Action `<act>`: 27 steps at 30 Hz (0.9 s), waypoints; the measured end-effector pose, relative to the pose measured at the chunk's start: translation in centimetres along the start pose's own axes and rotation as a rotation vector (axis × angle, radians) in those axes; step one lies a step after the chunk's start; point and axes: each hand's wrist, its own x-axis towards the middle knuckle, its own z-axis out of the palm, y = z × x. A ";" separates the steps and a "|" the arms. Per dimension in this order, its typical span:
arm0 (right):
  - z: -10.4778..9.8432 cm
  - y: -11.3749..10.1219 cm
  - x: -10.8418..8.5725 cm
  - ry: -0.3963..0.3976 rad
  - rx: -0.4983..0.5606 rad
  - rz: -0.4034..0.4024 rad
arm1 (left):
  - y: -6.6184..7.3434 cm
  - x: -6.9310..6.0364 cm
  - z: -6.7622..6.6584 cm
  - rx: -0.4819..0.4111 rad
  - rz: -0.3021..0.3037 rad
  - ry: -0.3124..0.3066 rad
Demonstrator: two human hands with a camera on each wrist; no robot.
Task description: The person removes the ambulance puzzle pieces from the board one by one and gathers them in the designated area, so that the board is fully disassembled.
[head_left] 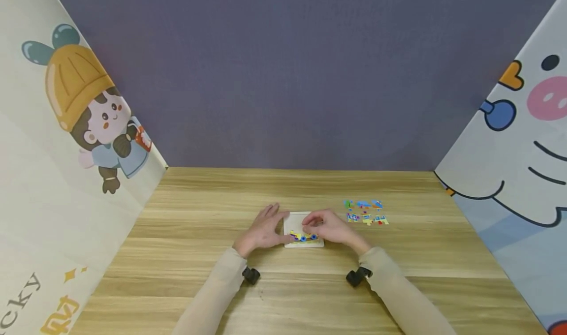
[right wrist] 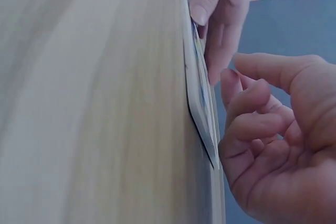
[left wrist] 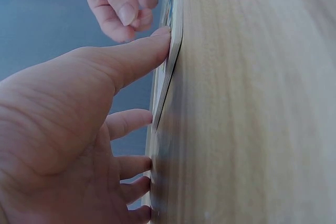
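1. From the head view we see a white board [head_left: 294, 222] lying flat on the wooden worktop [head_left: 301, 300], between the two hands.
2. The left hand [head_left: 261, 230] is at the board's left side, its grip wide. Our left wrist view adds what the head view leaves unclear: the thumb tip rests on the board's edge, well apart from the fingers, whose tips reach down beside it.
3. The right hand [head_left: 332, 227] is over the board's right part. In the right wrist view we find its grip narrow, the fingers curled and the tips of thumb and index finger close together; we cannot tell whether a piece sits between them.
4. Yellow and blue pieces [head_left: 302, 237] lie along the near part of the board. Only the head view gives us their colours and shapes well; from the wrists they shrink to a thin strip.
5. The head view alone shows us the loose pieces [head_left: 363, 204], in two rough rows on the worktop to the right of the board.
6. Both wrist views give us the board nearly edge-on, so we see its thin side and cut corner, which look slight from above.
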 end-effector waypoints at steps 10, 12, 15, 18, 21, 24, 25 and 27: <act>1.7 -0.7 0.8 -0.057 -0.027 -0.007 | 0.2 0.1 -0.2 -0.019 -0.006 -0.010; 1.9 -0.8 0.8 -0.053 -0.039 0.004 | 0.2 0.1 -0.1 -0.020 -0.003 -0.011; 2.2 -1.0 0.6 -0.048 -0.067 0.008 | 0.1 0.0 -0.1 -0.016 0.008 -0.015; 2.3 -1.2 0.5 -0.043 -0.107 -0.007 | 0.0 0.0 -0.1 -0.009 0.024 -0.025; 2.5 -1.4 0.4 -0.045 -0.133 -0.019 | -0.3 0.0 -0.2 -0.004 0.033 -0.051; 2.6 -1.5 0.3 -0.051 -0.132 -0.021 | -0.5 0.0 -0.3 -0.014 0.029 -0.076; 2.7 -1.5 0.4 -0.055 -0.129 -0.024 | -0.5 0.0 -0.3 -0.017 0.029 -0.081; 2.7 -1.5 0.4 -0.060 -0.118 -0.022 | -0.5 0.0 -0.4 -0.026 0.028 -0.085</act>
